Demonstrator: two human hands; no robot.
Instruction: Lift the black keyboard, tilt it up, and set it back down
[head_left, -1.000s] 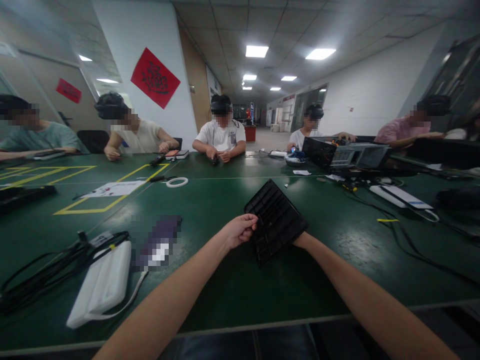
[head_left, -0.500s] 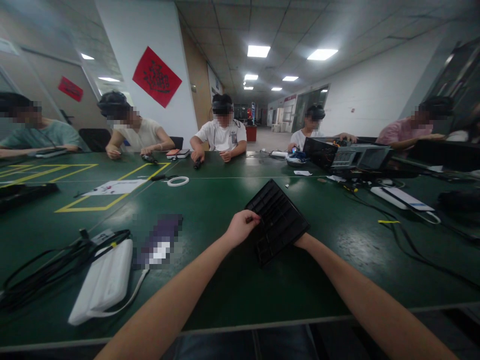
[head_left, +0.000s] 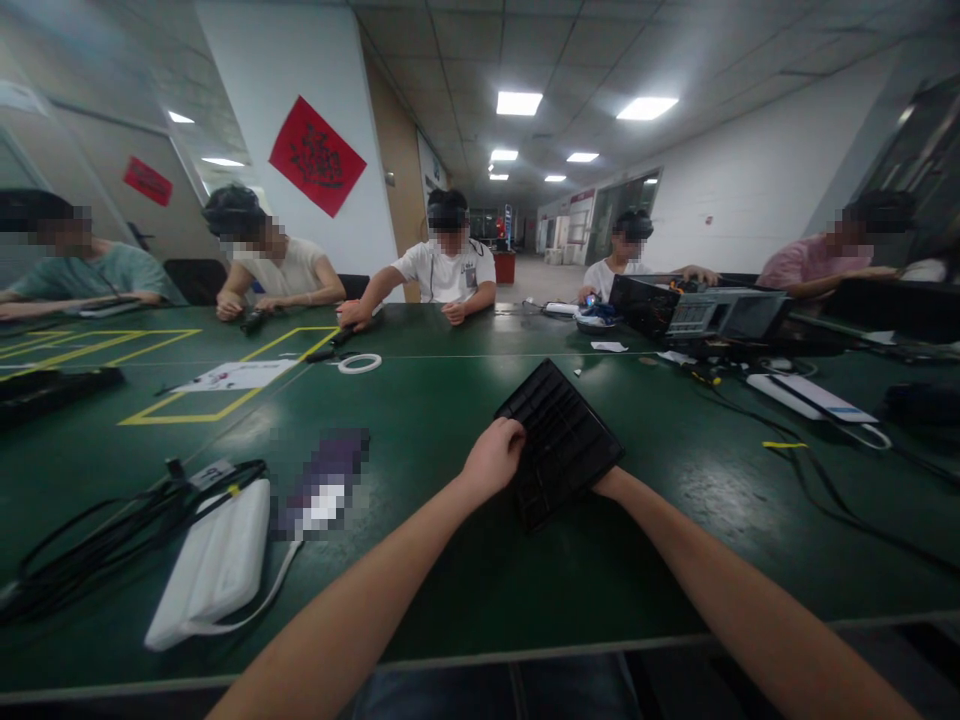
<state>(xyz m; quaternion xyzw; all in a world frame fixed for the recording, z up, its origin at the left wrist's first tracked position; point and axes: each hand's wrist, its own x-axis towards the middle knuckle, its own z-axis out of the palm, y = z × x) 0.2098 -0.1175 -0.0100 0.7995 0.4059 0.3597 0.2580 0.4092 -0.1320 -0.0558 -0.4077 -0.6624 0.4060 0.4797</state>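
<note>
A black plastic tray (head_left: 562,440) divided into small compartments is held tilted above the green table, its open side facing me. My right hand (head_left: 609,481) supports it from behind at the right side; most of those fingers are hidden by the tray. My left hand (head_left: 496,455) is at the tray's left edge, with its fingers curled and closed over the compartments there. Whatever may be between those fingertips is too small and dark to make out.
Left of my arms lie a white power bank (head_left: 214,565), black cables (head_left: 112,525) and a blurred-out phone (head_left: 326,480). A white ring (head_left: 360,364) lies farther back. An opened computer case (head_left: 697,310) stands at the back right. Several people sit across the green table (head_left: 420,420).
My left fingers have curled in more at the tray's left edge. The tray stays nearly in place. Across the table, a person's arm has reached sideways toward the left.
</note>
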